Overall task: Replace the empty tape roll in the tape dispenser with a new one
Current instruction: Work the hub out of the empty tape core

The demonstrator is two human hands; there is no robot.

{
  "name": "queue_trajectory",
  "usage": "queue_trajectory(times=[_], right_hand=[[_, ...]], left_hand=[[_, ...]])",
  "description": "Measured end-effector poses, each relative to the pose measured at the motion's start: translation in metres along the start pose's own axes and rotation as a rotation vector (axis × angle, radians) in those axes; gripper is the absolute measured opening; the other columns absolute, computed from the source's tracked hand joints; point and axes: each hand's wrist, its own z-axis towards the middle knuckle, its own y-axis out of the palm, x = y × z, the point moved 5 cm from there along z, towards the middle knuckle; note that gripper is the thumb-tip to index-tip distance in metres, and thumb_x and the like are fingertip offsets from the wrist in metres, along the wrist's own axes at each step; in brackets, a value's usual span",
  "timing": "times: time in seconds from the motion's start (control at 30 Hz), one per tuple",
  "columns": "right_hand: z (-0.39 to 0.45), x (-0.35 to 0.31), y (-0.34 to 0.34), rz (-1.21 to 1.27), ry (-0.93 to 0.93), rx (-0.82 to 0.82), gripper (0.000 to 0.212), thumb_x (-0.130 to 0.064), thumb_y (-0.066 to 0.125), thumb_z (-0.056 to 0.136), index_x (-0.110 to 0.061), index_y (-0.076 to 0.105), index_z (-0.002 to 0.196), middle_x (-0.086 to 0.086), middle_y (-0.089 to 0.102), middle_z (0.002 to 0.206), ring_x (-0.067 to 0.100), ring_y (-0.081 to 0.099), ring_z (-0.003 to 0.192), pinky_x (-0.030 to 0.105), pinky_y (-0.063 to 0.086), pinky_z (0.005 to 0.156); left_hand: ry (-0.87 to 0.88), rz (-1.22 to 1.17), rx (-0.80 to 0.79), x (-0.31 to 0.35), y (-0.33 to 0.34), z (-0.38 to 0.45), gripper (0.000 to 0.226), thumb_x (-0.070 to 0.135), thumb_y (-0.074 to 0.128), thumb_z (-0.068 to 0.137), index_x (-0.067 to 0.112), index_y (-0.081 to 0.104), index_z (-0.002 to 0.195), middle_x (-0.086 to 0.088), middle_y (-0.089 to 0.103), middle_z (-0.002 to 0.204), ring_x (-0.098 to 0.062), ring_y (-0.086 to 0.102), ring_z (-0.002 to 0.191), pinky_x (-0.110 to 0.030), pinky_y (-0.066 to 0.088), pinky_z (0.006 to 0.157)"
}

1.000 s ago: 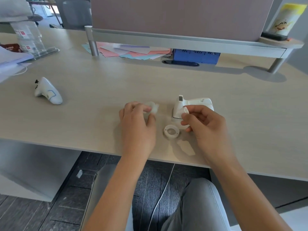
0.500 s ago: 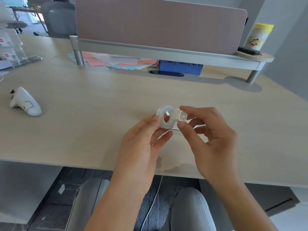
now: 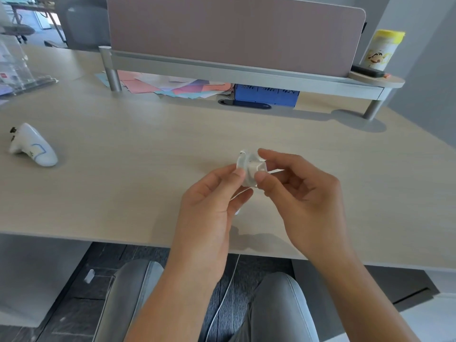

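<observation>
Both hands are raised above the pale wood bench (image 3: 123,193), meeting over its near middle; between them is a clear tape roll (image 3: 243,166), held off the surface and turned partly edge-on to the camera; the left hand (image 3: 209,211) pinches the roll's left rim between thumb and fingertips, its other fingers curled loosely beneath; the right hand (image 3: 303,193) grips a small white plastic piece (image 3: 257,167) between thumb and forefinger, and this piece sits against the roll's centre hole, though whether it is seated inside cannot be told through the blur; the remaining fingers of the right hand are folded towards the palm; the hands cast a soft shadow on the bench near its front edge; well to the left lies a white handheld controller (image 3: 32,149) with a blue outline on its side; at the far side a grey raised shelf (image 3: 246,75) on round legs runs across the bench, with a mauve partition panel (image 3: 234,28) standing behind it; coloured paper sheets (image 3: 172,87) are spread under the shelf, and just right of them a blue box (image 3: 266,95); a yellow-capped canister (image 3: 382,50) stands on the shelf's right end; grey-trousered knees (image 3: 283,304) show below the bench edge
</observation>
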Motion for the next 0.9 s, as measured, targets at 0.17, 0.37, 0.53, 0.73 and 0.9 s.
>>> queue_trajectory(times=[0.17,0.37,0.53,0.73,0.9], right_hand=[[0.002,0.003,-0.002,0.1,0.068,0.023,0.018,-0.01,0.083,0.086,-0.021,0.08,0.1,-0.005,0.083,0.09,0.015,0.077,0.083,0.024,0.062,0.08],[0.0,0.002,-0.002,-0.008,-0.015,0.036,0.02,-0.01,0.081,0.09,-0.023,0.08,0.106,-0.002,0.081,0.099,0.02,0.076,0.086,0.029,0.063,0.083],[0.0,0.003,0.0,-0.015,-0.045,0.018,0.024,-0.007,0.081,0.09,-0.019,0.079,0.11,0.004,0.079,0.102,0.019,0.075,0.084,0.026,0.061,0.081],[0.0,-0.001,0.0,-0.089,-0.106,0.001,0.029,-0.003,0.081,0.089,-0.021,0.079,0.111,0.001,0.078,0.099,0.01,0.074,0.081,0.018,0.058,0.08],[0.0,-0.004,0.002,-0.219,-0.193,-0.027,0.027,-0.006,0.079,0.091,-0.016,0.079,0.116,-0.003,0.075,0.099,0.01,0.074,0.086,0.015,0.056,0.081]], left_hand=[[0.05,0.068,0.015,0.001,-0.001,-0.001,0.017,0.012,0.066,0.096,0.008,0.08,0.103,-0.011,0.082,0.108,-0.018,0.073,0.1,-0.033,0.055,0.092],[0.126,0.224,0.042,0.006,-0.001,-0.007,0.02,0.011,0.07,0.093,0.018,0.082,0.106,-0.003,0.084,0.102,-0.016,0.072,0.097,-0.051,0.052,0.107],[0.188,0.299,0.088,0.01,-0.001,-0.009,0.018,0.011,0.072,0.091,0.024,0.083,0.097,-0.005,0.084,0.093,-0.025,0.075,0.091,-0.038,0.057,0.089],[0.206,0.351,0.084,0.013,0.003,-0.011,0.017,0.01,0.072,0.091,0.02,0.082,0.1,0.0,0.084,0.092,-0.013,0.076,0.088,-0.035,0.059,0.093],[0.235,0.365,0.098,0.013,0.0,-0.011,0.017,0.011,0.071,0.092,0.022,0.083,0.098,-0.013,0.081,0.092,-0.035,0.073,0.093,-0.045,0.06,0.09]])
